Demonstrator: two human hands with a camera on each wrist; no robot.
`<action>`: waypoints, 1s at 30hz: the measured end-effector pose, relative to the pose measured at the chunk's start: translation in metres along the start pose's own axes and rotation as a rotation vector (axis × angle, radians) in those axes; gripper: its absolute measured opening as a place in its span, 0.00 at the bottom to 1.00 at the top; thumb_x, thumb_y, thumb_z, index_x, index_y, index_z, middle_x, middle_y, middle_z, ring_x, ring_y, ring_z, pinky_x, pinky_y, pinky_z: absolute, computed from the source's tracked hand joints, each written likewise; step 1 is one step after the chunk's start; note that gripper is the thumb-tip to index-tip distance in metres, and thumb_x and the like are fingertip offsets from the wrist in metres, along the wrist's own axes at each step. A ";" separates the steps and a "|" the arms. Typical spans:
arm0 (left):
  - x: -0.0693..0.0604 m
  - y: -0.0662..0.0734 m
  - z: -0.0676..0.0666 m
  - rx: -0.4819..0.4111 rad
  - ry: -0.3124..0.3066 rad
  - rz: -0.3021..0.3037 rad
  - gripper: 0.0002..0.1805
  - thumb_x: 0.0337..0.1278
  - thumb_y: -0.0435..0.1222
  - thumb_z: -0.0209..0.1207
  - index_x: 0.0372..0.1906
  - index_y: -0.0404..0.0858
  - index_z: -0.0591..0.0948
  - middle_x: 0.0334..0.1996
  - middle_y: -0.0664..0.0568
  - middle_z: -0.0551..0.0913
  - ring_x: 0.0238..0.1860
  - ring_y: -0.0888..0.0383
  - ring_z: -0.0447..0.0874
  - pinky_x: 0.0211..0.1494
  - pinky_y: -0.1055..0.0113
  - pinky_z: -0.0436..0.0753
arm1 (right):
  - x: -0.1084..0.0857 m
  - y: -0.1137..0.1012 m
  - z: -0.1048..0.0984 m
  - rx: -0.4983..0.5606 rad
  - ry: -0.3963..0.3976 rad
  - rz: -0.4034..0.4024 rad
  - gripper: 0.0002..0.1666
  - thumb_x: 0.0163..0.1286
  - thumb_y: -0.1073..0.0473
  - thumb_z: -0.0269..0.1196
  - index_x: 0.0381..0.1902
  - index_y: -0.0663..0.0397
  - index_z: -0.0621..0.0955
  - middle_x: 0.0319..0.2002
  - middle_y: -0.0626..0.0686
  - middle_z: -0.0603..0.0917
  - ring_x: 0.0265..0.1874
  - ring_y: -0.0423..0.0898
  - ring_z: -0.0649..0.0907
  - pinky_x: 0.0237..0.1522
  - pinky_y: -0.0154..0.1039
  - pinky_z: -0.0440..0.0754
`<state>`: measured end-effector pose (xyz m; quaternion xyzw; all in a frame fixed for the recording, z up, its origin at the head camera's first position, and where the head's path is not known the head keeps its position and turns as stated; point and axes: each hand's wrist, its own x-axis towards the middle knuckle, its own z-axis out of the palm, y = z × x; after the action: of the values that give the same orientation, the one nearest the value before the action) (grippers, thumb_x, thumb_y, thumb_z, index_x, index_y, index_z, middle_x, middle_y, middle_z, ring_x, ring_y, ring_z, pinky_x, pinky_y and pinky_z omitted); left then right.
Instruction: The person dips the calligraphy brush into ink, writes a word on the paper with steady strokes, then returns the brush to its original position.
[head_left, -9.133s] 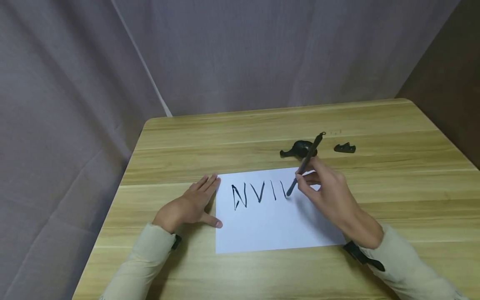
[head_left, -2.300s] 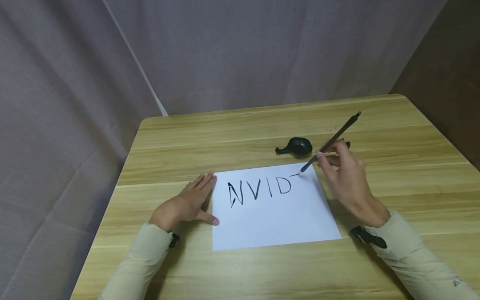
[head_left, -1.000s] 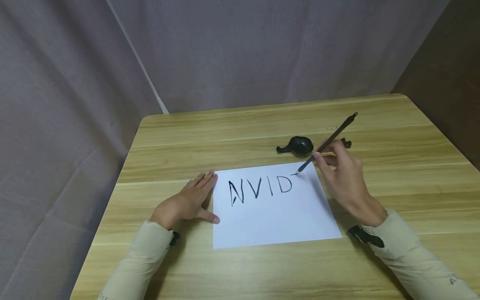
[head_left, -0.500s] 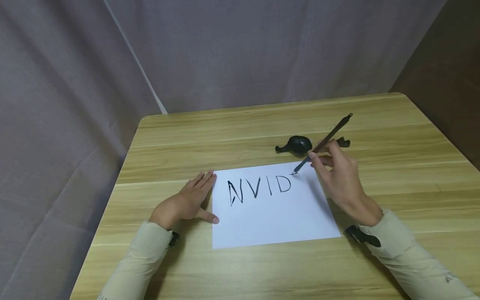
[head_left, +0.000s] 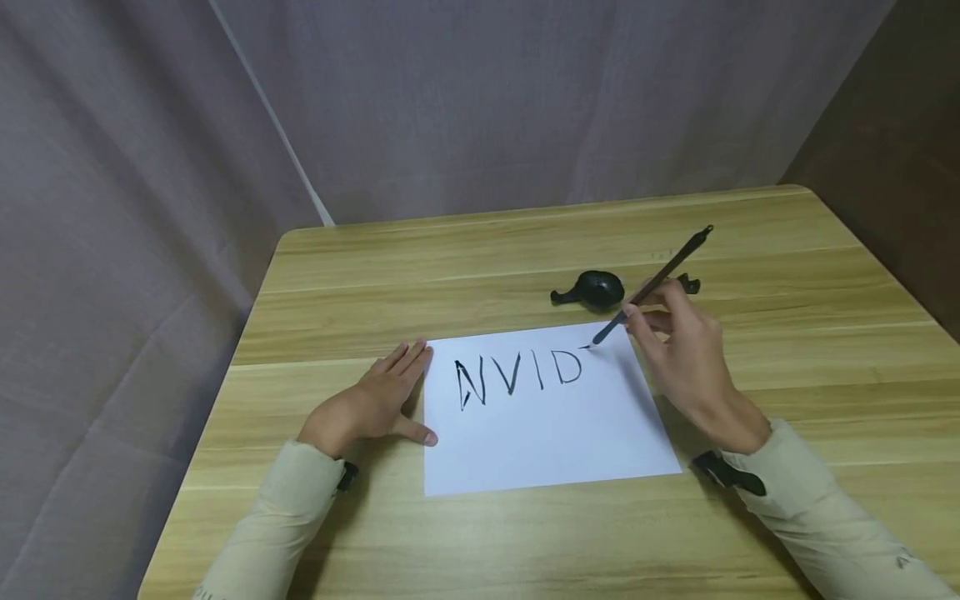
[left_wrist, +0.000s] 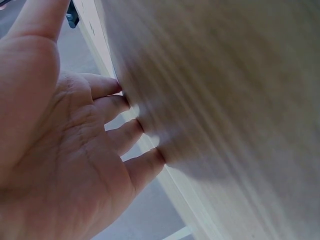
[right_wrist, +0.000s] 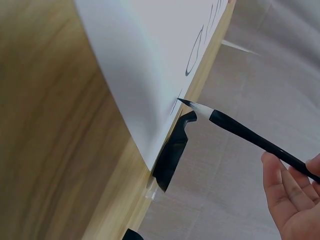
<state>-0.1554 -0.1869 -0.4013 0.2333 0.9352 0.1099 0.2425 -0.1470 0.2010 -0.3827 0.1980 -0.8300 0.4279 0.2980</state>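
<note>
A white sheet of paper (head_left: 540, 442) lies on the wooden table, with the letters N, V, I, D in black ink along its upper part. Flat on the table, my left hand (head_left: 367, 408) holds down the sheet's left edge with fingertips and thumb. My right hand (head_left: 686, 358) pinches a dark ink brush (head_left: 675, 260), slanted up to the right. In the right wrist view the brush's bristles (right_wrist: 200, 108) are white with a black tip, which meets a short thin stroke right of the D. Some right fingers are hidden behind the brush and hand.
Behind the paper sits a black dish with a curved handle (head_left: 600, 290). A small black peaked rest (head_left: 688, 285) is partly covered by the right hand. Grey cloth (head_left: 480, 108) hangs behind the table (head_left: 390, 292).
Since the oldest frame, the D has been completed and a short stroke added right of it. Over the last second the brush tip shifted slightly left, then back right along that stroke. The left hand stayed put.
</note>
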 end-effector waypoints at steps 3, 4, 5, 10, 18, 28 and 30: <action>0.000 0.000 0.000 0.003 -0.001 -0.002 0.73 0.51 0.61 0.76 0.86 0.35 0.41 0.87 0.43 0.36 0.86 0.41 0.30 0.86 0.43 0.42 | -0.001 0.000 -0.001 -0.006 -0.006 0.006 0.10 0.69 0.81 0.63 0.46 0.78 0.75 0.40 0.68 0.87 0.39 0.68 0.90 0.47 0.20 0.82; -0.001 0.000 0.000 0.004 -0.001 -0.001 0.73 0.51 0.61 0.76 0.86 0.34 0.41 0.87 0.43 0.36 0.86 0.41 0.30 0.86 0.43 0.42 | -0.002 -0.001 -0.001 -0.005 -0.008 0.009 0.10 0.69 0.81 0.63 0.46 0.78 0.75 0.40 0.68 0.87 0.39 0.69 0.90 0.47 0.21 0.82; -0.001 0.000 0.000 0.006 -0.002 -0.002 0.73 0.51 0.61 0.76 0.86 0.35 0.41 0.87 0.43 0.36 0.86 0.41 0.30 0.86 0.43 0.42 | -0.003 -0.001 -0.001 -0.004 -0.009 0.011 0.10 0.69 0.81 0.63 0.46 0.78 0.75 0.40 0.68 0.87 0.39 0.68 0.90 0.47 0.21 0.82; -0.001 0.000 0.000 0.006 -0.006 -0.001 0.73 0.52 0.61 0.75 0.86 0.34 0.41 0.87 0.43 0.35 0.86 0.41 0.30 0.86 0.43 0.42 | -0.007 -0.003 -0.003 0.003 -0.020 0.028 0.11 0.67 0.83 0.64 0.45 0.78 0.75 0.39 0.69 0.86 0.38 0.69 0.90 0.46 0.20 0.82; -0.001 -0.001 -0.001 0.000 -0.006 -0.004 0.73 0.52 0.61 0.75 0.86 0.35 0.41 0.87 0.43 0.35 0.86 0.41 0.29 0.86 0.42 0.42 | -0.011 -0.012 -0.009 -0.035 -0.066 0.054 0.12 0.68 0.81 0.65 0.47 0.75 0.76 0.40 0.66 0.87 0.38 0.65 0.91 0.46 0.19 0.81; 0.001 -0.001 -0.001 0.010 -0.008 0.003 0.72 0.52 0.61 0.75 0.86 0.34 0.41 0.87 0.42 0.35 0.86 0.40 0.30 0.86 0.43 0.42 | -0.011 -0.026 -0.017 -0.070 -0.083 0.059 0.13 0.68 0.79 0.66 0.48 0.73 0.77 0.40 0.65 0.88 0.38 0.63 0.92 0.46 0.18 0.80; 0.001 0.000 -0.001 0.010 -0.007 0.004 0.72 0.52 0.61 0.75 0.86 0.34 0.41 0.87 0.42 0.36 0.86 0.40 0.30 0.86 0.43 0.42 | -0.009 -0.029 -0.020 -0.066 -0.066 0.058 0.13 0.68 0.80 0.66 0.48 0.74 0.76 0.41 0.65 0.88 0.40 0.50 0.93 0.46 0.19 0.81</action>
<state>-0.1564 -0.1869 -0.4007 0.2365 0.9345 0.1051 0.2443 -0.1169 0.2025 -0.3624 0.1780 -0.8584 0.4020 0.2642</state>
